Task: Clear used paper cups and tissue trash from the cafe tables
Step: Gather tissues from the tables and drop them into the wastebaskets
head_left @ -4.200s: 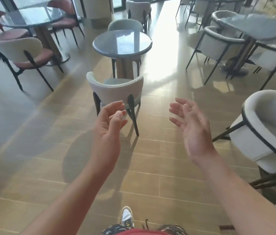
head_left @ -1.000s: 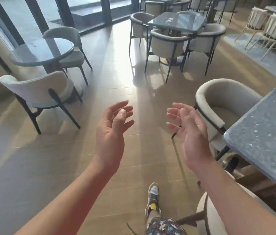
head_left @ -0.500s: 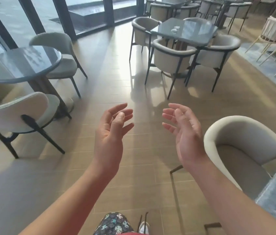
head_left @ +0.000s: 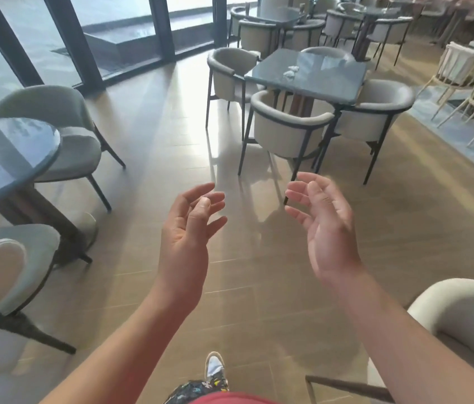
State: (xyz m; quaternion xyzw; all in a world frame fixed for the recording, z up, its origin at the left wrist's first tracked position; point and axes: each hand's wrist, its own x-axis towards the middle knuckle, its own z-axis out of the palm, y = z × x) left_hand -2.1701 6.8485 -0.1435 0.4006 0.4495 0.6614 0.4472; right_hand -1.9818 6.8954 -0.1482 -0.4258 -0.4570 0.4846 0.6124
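Note:
Two small crumpled white tissues (head_left: 291,71) lie on a dark square table (head_left: 326,83) ahead and to the right, well beyond arm's reach. My left hand (head_left: 190,228) and my right hand (head_left: 321,223) are raised in front of me over the wooden floor, palms facing each other, fingers relaxed and slightly bent. Both hold nothing. No paper cup shows in view.
Grey armchairs (head_left: 288,128) ring the square table. A round glass table (head_left: 5,153) with curved chairs (head_left: 64,132) stands at the left. A white armchair (head_left: 463,325) sits close at the lower right. More tables and chairs fill the back; glass doors (head_left: 99,39) are at the far left.
The view has moved forward along the floor: the square table with the tissues is nearer and the round table has slid further left. Both hands stay raised and hold nothing.

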